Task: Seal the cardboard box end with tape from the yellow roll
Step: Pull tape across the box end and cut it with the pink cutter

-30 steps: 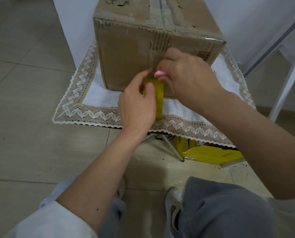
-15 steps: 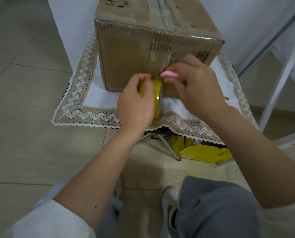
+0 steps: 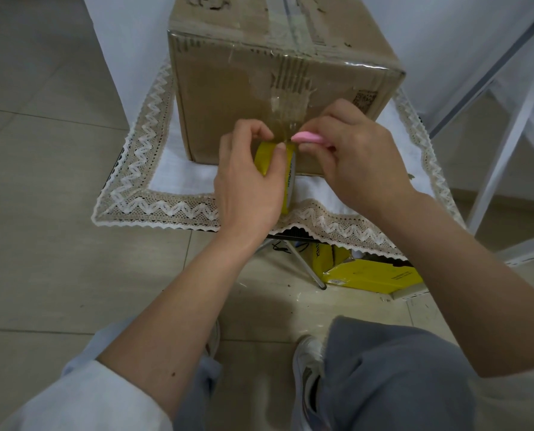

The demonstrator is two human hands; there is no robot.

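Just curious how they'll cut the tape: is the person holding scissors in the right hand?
No, the right hand grips a small pink tool, not scissors, beside the yellow roll in the left hand.

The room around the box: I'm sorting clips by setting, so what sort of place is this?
Probably a home or small workroom, not a warehouse: the cardboard box sits on a lace-trimmed cloth over a small stand, on a tiled floor, with white shelf framing alongside.
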